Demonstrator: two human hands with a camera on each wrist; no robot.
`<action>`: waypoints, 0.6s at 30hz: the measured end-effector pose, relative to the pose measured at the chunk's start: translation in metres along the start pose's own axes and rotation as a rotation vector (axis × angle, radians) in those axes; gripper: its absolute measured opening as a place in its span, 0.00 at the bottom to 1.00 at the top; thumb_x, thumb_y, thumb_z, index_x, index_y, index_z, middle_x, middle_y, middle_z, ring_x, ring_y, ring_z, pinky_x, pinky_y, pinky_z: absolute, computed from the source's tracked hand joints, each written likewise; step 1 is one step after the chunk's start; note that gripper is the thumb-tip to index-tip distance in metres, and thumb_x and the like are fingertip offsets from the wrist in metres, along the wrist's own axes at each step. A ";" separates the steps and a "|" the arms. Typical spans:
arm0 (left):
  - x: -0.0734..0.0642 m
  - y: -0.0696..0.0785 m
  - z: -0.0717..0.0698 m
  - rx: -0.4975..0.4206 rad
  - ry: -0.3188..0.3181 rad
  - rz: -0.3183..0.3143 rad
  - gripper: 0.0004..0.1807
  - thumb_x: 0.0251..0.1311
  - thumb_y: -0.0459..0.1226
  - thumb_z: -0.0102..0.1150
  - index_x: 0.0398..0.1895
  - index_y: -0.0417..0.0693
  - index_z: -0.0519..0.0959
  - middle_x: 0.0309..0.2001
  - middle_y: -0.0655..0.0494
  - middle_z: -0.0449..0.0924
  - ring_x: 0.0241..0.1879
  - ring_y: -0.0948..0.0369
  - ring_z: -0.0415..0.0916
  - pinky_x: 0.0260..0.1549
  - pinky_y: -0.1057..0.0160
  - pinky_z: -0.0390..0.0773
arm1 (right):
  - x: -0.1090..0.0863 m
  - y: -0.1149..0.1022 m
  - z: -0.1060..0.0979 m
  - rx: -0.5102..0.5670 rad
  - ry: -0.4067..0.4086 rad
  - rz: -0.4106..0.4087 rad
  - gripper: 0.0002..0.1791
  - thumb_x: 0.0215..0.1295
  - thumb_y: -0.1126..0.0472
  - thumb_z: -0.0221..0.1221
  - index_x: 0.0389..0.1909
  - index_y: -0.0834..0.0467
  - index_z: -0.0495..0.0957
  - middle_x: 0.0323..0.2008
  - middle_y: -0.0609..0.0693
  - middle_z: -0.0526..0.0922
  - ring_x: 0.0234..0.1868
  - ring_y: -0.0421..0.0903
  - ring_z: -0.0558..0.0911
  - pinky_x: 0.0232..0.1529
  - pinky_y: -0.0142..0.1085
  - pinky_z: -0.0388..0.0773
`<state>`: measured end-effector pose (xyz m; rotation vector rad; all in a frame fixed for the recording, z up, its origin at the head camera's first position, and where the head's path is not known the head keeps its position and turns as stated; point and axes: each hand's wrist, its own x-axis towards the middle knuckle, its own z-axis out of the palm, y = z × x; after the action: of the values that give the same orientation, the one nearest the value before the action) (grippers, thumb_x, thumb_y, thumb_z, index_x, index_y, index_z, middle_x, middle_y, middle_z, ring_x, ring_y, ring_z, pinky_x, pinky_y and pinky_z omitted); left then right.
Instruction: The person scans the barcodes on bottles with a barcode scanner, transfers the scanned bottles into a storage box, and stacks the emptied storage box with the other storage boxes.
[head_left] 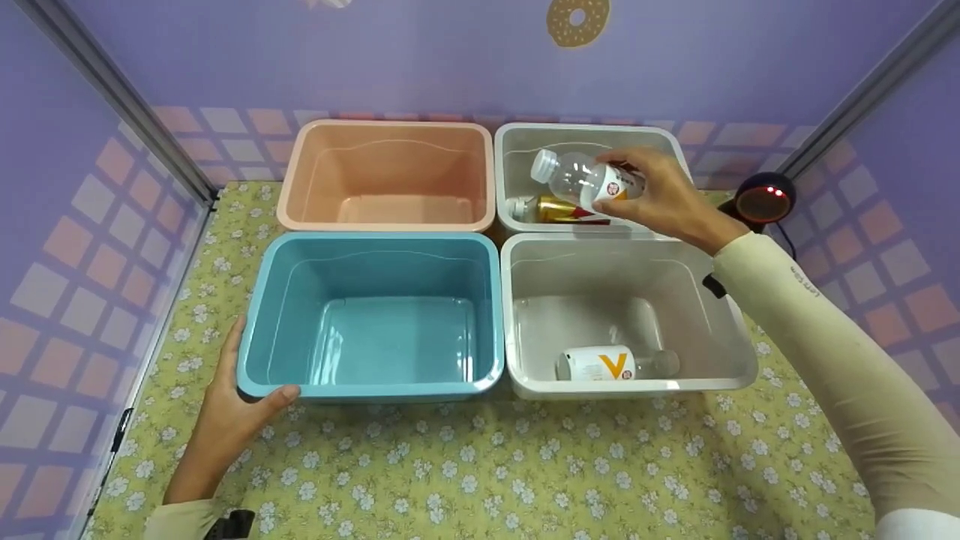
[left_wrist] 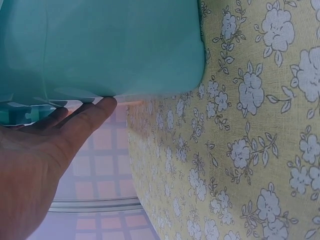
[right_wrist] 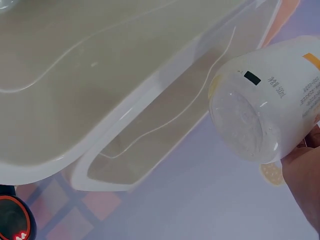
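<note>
Above the back right grey bin (head_left: 504, 180), my right hand (head_left: 660, 191) grips a clear plastic bottle (head_left: 576, 180) round its white label. The bottle is tilted, its white cap towards the left; its base (right_wrist: 240, 122) faces the right wrist camera. Lower down in that bin lie a gold and red can (head_left: 559, 210) and a clear bottle-like item, partly hidden by the held bottle. At the blue bin's (head_left: 375, 390) front left corner rests my left hand (head_left: 232, 405), thumb on the rim. Its fingers (left_wrist: 82, 122) touch the outer wall, fairly straight.
Another clear bottle (head_left: 600, 364) with a white label lies in the front right grey bin (head_left: 637, 386). An orange bin (head_left: 386, 127) stands behind the blue one. A dark round device with red lights (head_left: 765, 199) stands at the right. Flowered cloth (head_left: 450, 472) covers the table between purple walls.
</note>
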<state>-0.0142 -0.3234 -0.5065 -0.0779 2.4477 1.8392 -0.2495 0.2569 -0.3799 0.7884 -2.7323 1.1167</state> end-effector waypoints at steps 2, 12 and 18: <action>0.000 0.000 0.000 -0.012 0.001 0.005 0.64 0.70 0.34 0.72 0.91 0.78 0.35 0.88 0.34 0.43 0.76 0.29 0.62 0.52 0.73 0.83 | 0.004 -0.003 0.001 -0.001 -0.007 -0.011 0.33 0.62 0.68 0.79 0.68 0.65 0.82 0.62 0.59 0.84 0.54 0.48 0.81 0.53 0.24 0.75; -0.001 -0.001 0.001 -0.051 0.005 0.011 0.65 0.70 0.32 0.72 0.92 0.77 0.36 0.87 0.31 0.45 0.74 0.30 0.64 0.52 0.72 0.84 | 0.019 -0.013 0.011 -0.016 -0.066 0.012 0.33 0.64 0.65 0.78 0.70 0.64 0.81 0.61 0.60 0.85 0.57 0.54 0.82 0.58 0.33 0.78; -0.001 0.000 0.000 -0.065 0.002 0.007 0.64 0.70 0.31 0.71 0.91 0.77 0.36 0.87 0.33 0.44 0.75 0.31 0.62 0.53 0.72 0.84 | 0.028 -0.019 0.019 -0.051 -0.092 0.015 0.34 0.64 0.61 0.79 0.71 0.61 0.81 0.64 0.59 0.84 0.60 0.55 0.82 0.62 0.50 0.78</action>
<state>-0.0132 -0.3238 -0.5068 -0.0746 2.3932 1.9222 -0.2622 0.2210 -0.3743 0.8342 -2.8340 1.0344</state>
